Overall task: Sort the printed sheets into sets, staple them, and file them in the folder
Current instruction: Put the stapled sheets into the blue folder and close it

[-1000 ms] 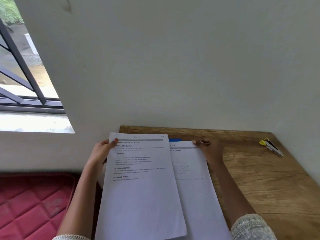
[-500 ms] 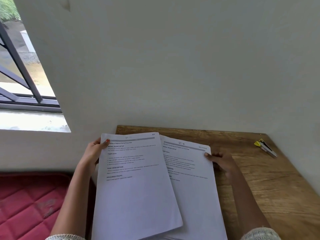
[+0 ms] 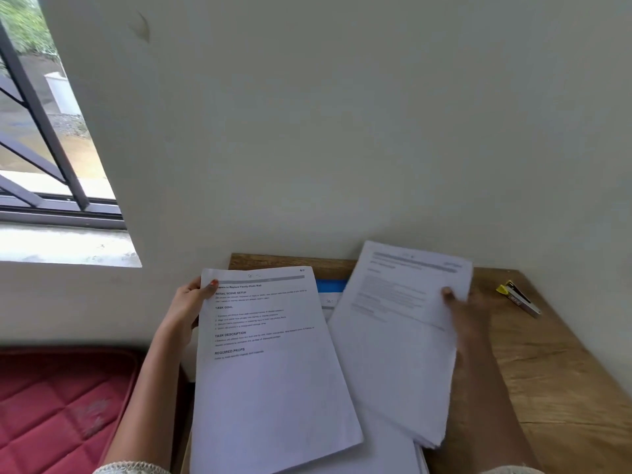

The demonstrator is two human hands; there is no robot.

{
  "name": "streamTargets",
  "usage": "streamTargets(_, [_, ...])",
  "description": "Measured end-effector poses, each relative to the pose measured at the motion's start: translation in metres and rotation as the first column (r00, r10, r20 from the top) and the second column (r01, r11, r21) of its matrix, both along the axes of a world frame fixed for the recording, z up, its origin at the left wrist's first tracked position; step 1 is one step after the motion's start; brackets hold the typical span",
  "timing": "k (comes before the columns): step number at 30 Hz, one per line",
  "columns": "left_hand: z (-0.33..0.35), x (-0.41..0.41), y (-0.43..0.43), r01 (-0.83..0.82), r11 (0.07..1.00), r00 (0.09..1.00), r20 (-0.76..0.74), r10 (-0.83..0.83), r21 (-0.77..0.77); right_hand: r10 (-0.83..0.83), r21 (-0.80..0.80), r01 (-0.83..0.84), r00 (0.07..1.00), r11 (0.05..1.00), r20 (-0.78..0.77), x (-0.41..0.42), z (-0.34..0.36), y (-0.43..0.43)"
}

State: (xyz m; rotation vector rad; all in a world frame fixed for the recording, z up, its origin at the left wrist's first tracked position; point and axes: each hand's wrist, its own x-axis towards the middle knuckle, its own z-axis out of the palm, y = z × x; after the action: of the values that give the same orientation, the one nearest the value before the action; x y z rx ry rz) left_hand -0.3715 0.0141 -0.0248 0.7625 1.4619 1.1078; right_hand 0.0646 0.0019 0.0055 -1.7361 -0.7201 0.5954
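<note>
My left hand [image 3: 191,304] pinches 1 printed sheet [image 3: 270,371] by its edge, right hand [image 3: 465,309] grips a tilted sheaf [image 3: 396,336] above the table [image 3: 547,371], stapler [image 3: 519,297] far right.

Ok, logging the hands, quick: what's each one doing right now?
Left hand: holds the left sheets.
Right hand: holds the right sheets.

Wooden table [image 3: 547,388], as I view it, set against the wall. On it lie a yellow-ended stapler [image 3: 518,297] at far right, a blue folder [image 3: 330,286] near the back, and printed sheets [image 3: 386,455] partly covering the folder.
</note>
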Motion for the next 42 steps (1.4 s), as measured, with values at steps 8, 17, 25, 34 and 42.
streamTargets(8, [-0.001, 0.006, -0.001, -0.038, 0.999, 0.999, 0.03, 0.037, 0.017, -0.194, 0.479, 0.329, 0.931, 0.814, -0.31, 0.026, 0.082, -0.008])
streamTargets(17, [-0.001, 0.019, -0.009, 0.065, 0.966, 0.998, -0.027, -0.06, 0.251, 0.335, 0.289, -0.21, 0.798, 0.934, -0.502, -0.023, 0.06, 0.014])
streamTargets(25, [0.001, 0.022, -0.017, 0.035, 0.985, 0.987, 0.15, -0.061, 0.171, 0.513, -0.01, -0.555, 0.775, 0.832, -0.369, -0.129, -0.011, 0.03])
streamTargets(34, [-0.009, 0.02, -0.015, 0.045, 0.984, 0.988, 0.138, -0.069, 0.17, 0.619, 0.011, -0.647, 0.724, 0.762, -0.303, -0.144, -0.03, 0.033])
streamTargets(42, [-0.001, 0.026, -0.022, 0.141, 0.966, 0.964, 0.192, -0.184, 0.216, 0.691, 0.208, -0.679, 0.587, 0.704, -0.422, -0.142, -0.022, 0.021])
